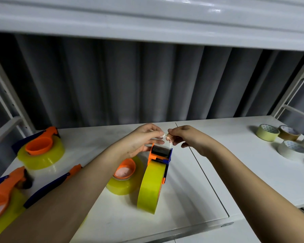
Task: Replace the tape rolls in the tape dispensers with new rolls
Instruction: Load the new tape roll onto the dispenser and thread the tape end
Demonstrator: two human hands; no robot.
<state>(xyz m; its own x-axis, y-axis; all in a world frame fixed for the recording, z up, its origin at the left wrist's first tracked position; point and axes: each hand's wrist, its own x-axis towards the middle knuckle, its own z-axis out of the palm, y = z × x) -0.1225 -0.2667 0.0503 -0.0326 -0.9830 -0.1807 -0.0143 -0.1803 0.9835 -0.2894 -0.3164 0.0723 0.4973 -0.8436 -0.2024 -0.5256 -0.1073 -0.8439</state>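
An orange and blue tape dispenser (161, 155) stands on edge in the middle of the white shelf (218, 172), loaded with a yellow-green tape roll (151, 186). Above its front roller, my left hand (140, 141) and my right hand (184, 137) each pinch the clear free end of the tape (165, 138), stretching it between them. Just left of the dispenser lies another yellow roll with an orange hub (125, 178), partly hidden by my left forearm.
Three more orange and blue dispensers with yellow rolls lie at the left: far left back (40, 149), front left corner (5, 195), and one under my left forearm (60, 183). Several loose tape rolls (267, 132) sit at the right. A shelf spans overhead.
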